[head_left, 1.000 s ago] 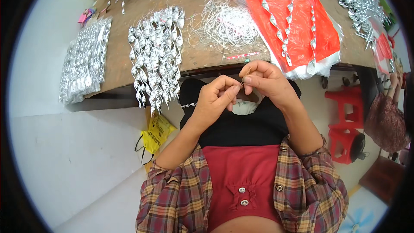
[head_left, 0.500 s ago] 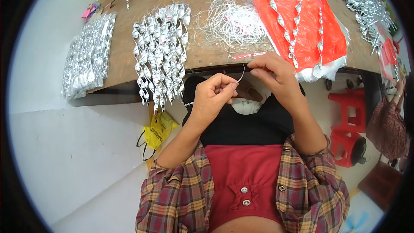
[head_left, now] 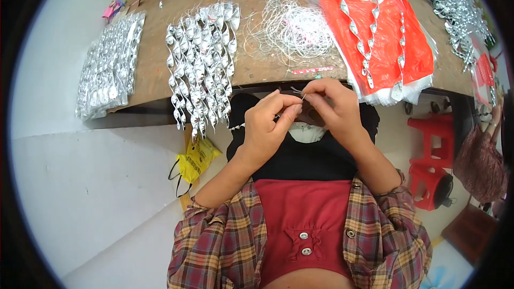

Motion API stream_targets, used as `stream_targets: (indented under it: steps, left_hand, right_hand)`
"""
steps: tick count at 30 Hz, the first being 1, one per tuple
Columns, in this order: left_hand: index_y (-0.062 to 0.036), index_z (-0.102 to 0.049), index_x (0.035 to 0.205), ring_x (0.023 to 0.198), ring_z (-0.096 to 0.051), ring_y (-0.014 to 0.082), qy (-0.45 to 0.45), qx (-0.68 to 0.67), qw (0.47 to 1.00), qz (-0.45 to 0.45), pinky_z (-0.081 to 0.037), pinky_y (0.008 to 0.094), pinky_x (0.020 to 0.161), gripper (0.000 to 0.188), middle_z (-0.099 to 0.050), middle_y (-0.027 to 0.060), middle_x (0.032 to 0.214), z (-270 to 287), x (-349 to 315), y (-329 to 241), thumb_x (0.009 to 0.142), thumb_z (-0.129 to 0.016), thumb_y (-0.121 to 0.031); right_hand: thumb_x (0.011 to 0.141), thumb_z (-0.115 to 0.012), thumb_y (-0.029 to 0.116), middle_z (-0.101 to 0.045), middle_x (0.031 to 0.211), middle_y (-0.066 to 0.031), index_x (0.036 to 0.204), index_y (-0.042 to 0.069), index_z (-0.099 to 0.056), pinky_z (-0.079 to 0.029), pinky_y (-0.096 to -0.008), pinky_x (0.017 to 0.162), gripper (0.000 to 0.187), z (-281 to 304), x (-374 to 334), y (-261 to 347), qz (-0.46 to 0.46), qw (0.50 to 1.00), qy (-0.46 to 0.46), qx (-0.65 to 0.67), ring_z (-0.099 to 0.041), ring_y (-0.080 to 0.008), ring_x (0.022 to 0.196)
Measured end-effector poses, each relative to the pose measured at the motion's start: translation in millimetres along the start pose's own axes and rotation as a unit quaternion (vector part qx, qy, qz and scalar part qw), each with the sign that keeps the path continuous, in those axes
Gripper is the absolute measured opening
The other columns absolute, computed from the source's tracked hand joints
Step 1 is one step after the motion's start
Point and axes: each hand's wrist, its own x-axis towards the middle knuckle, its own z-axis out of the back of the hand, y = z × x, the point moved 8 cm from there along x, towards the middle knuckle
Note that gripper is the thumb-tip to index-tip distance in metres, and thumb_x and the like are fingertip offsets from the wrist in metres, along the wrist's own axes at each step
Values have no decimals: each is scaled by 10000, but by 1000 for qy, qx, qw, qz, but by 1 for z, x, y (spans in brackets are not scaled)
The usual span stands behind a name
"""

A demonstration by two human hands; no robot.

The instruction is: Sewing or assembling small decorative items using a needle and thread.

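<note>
Whitish, thin and thread-like, a short strand (head_left: 303, 97) is held above the black-clothed lap (head_left: 305, 159), just short of the scuffed brown wooden table (head_left: 257, 69). Clear of the strand half a second ago, the bare right hand (head_left: 337, 109) has rejoined the bare left hand (head_left: 267, 123); thumbs and forefingers now appear to pinch it together (two-handed handling, in short), near a tangled heap of white string (head_left: 300, 27).

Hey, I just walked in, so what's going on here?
Someone in a plaid shirt pinches a thin strand at the fingertips of the left hand and right hand, by the near edge of the table. On it, pale tangled string lies between twisted silver strips and, to the right, a red plastic sheet bearing three more strips.
</note>
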Motion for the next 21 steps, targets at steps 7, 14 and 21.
stream_targets:
  steps: [7, 14, 21]
  left_hand:
    - [26, -628, 995, 768, -611, 118, -20, -372, 902, 219, -496, 240, 738, 165, -652, 83, 880, -15, -8, 26, 897, -563, -89]
    - [32, -626, 1002, 762, -599, 108, -40, -422, 882, 205, -490, 227, 730, 179, -648, 76, 868, -21, -9, 31, 896, -573, -102]
    - [25, -616, 974, 764, -590, 91, -35, -399, 892, 209, -488, 216, 713, 162, -639, 64, 855, -20, -7, 34, 886, -586, -109]
  right_hand:
    - [836, -616, 84, -546, 1057, -46, 882, 37, -588, -394, -276, 887, 71, -24, -3, -15, -203, 874, 93, 432, -510, -120, 969]
    - [836, -622, 91, -549, 1030, -41, 880, 38, -599, -392, -268, 883, 73, -24, -5, -22, -190, 877, 95, 431, -513, -119, 961]
    - [828, -625, 79, -567, 989, -39, 898, 31, -603, -402, -266, 868, 87, -22, -5, -21, -176, 898, 105, 389, -518, -123, 951]
